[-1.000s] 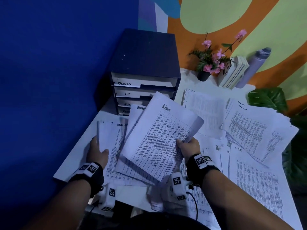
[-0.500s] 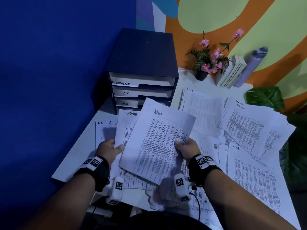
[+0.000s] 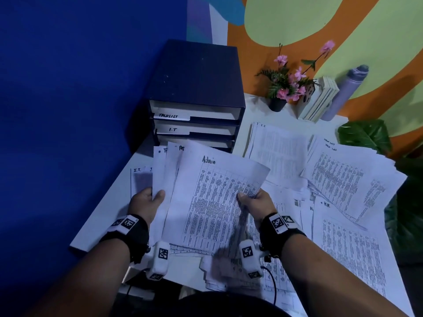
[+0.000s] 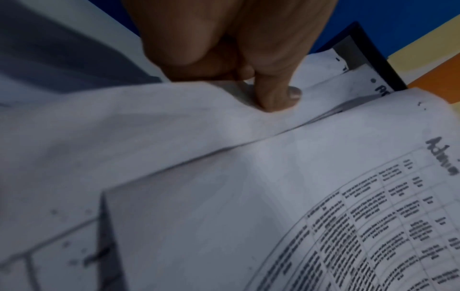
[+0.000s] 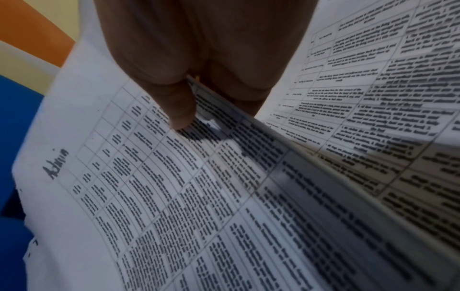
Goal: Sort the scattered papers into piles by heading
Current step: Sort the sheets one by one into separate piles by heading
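Both hands hold a fanned bunch of printed sheets above the white desk point(image 3: 109, 216). The top sheet point(image 3: 215, 197) is headed "Admin" point(image 5: 56, 166) and carries a table of text. My right hand point(image 3: 254, 200) pinches its right edge, thumb point(image 5: 179, 110) on top. My left hand point(image 3: 148, 200) grips the left edge of the sheets behind point(image 3: 163, 179), with its thumb point(image 4: 276, 94) pressed on the paper. Flat on the desk under the left hand lie sheets headed "I.T." point(image 3: 137, 177).
A dark tray stack point(image 3: 194, 99) labelled "Tasklist" and "I.T" stands at the back left. Piles headed "I.T." point(image 3: 279, 154), "Task list" point(image 3: 343, 175) and "H.R" point(image 3: 348, 243) cover the desk's right side. A flower pot point(image 3: 278, 104), books point(image 3: 318, 101) and a bottle point(image 3: 348, 90) line the back wall.
My left hand rose from the flat sheets on the desk and took hold of the left edge of the bunch. The bunch lifted and turned more upright, covering the lower trays.
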The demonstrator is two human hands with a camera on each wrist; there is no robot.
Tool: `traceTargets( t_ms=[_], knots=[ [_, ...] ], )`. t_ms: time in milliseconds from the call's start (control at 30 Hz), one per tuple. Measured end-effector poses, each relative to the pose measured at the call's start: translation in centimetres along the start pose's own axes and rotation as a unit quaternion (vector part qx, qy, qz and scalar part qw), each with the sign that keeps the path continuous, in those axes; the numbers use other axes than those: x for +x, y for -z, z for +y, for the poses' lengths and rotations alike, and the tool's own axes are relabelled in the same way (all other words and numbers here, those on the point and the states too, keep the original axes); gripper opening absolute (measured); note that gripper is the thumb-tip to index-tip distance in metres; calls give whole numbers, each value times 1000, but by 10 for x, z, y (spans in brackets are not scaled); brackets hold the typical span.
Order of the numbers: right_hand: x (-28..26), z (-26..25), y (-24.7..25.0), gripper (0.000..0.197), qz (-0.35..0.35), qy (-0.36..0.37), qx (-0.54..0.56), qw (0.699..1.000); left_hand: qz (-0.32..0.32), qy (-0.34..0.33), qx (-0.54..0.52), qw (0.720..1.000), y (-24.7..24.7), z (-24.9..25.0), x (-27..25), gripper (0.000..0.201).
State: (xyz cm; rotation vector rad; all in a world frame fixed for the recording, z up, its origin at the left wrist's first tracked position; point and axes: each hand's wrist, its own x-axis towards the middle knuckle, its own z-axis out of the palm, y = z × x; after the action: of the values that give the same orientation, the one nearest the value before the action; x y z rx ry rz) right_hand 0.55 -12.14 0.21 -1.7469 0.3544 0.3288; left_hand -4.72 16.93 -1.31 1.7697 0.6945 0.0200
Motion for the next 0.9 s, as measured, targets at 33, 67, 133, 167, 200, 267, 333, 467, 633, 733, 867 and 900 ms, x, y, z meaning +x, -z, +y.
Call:
traceTargets(
  t_ms=[33, 67, 133, 167, 200, 267, 333, 467, 633, 733, 867, 900],
  knots=[
    [-1, 1, 0, 12, -5, 1, 6, 1000, 4, 1, 10, 1000, 1, 0, 0, 7],
    [-1, 2, 1, 11, -8, -2, 14, 1000, 5, -1, 17, 1000, 2, 0, 1, 9],
    [-3, 3, 3, 8, -3, -5, 32, 999, 5, -3, 27, 1000, 3, 1, -1, 14],
    [-4, 3, 3, 11, 1, -1, 41, 999, 5, -4, 30, 1000, 4, 2, -2, 17],
    [-5, 3, 3, 19, 5, 3, 50, 999, 5, -4, 32, 999, 4, 2, -2, 18],
    [-6, 3, 3, 29, 5, 12, 52, 999, 15, -2, 37, 999, 4, 4, -3, 19],
    [-6, 1, 3, 29, 2, 19, 41, 999, 27, 1, 51, 998, 3, 6, -3, 22],
    [0, -2, 8, 36, 38, -7, -3, 999, 43, -9, 82, 996, 5, 3, 0, 14],
    [2, 6, 34, 34, 142, -15, -106, 984, 91, 39, 147, 984, 17, -7, 8, 12],
    [-1, 16, 58, 39, 160, -50, -153, 974, 111, 75, 163, 978, 24, -10, 10, 24],
    [0, 24, 70, 68, 207, -83, -354, 908, 127, 90, 169, 973, 32, -5, 12, 35],
    [-4, 22, 65, 68, 229, -78, -386, 890, 126, 88, 168, 974, 32, -4, 12, 36]
  ],
)
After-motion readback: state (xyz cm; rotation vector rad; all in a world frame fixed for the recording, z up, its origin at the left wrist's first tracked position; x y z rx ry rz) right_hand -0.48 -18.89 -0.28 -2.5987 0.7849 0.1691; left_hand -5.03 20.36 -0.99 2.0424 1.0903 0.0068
